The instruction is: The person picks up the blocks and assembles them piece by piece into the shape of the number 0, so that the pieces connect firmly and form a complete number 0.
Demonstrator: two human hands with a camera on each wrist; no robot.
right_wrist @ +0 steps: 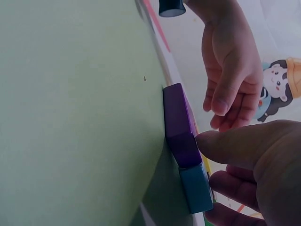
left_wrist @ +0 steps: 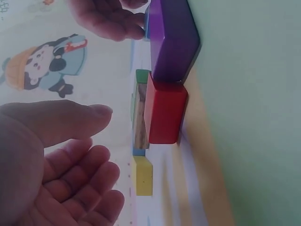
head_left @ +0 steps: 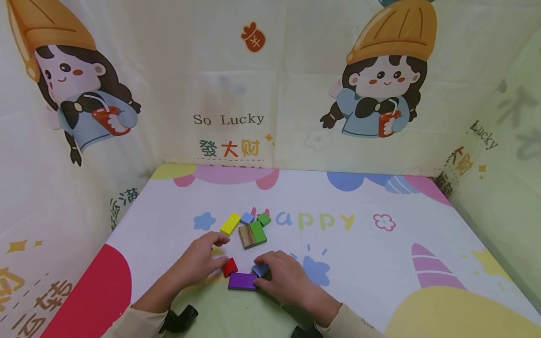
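A purple block [head_left: 242, 281] lies flat near the front of the table. A triangular red block [head_left: 230, 267] touches its far left corner. At its far right end sits a small blue block [right_wrist: 195, 188]. My right hand [head_left: 287, 279] holds the blue block between bent fingers and thumb; the thumb tip also touches the purple block. My left hand [head_left: 198, 258] is beside the red block, its fingers loosely bent and slightly apart from it. In the left wrist view the left hand's palm [left_wrist: 70, 174] holds nothing.
Beyond the hands, a wood-grain block [head_left: 247, 236] stands against a green block [head_left: 258, 232]. Around them lie a yellow block [head_left: 230, 224], a small blue block [head_left: 247, 218] and a small green block [head_left: 264, 219]. Printed cloth walls [head_left: 296, 150] enclose the patterned table [head_left: 359, 253].
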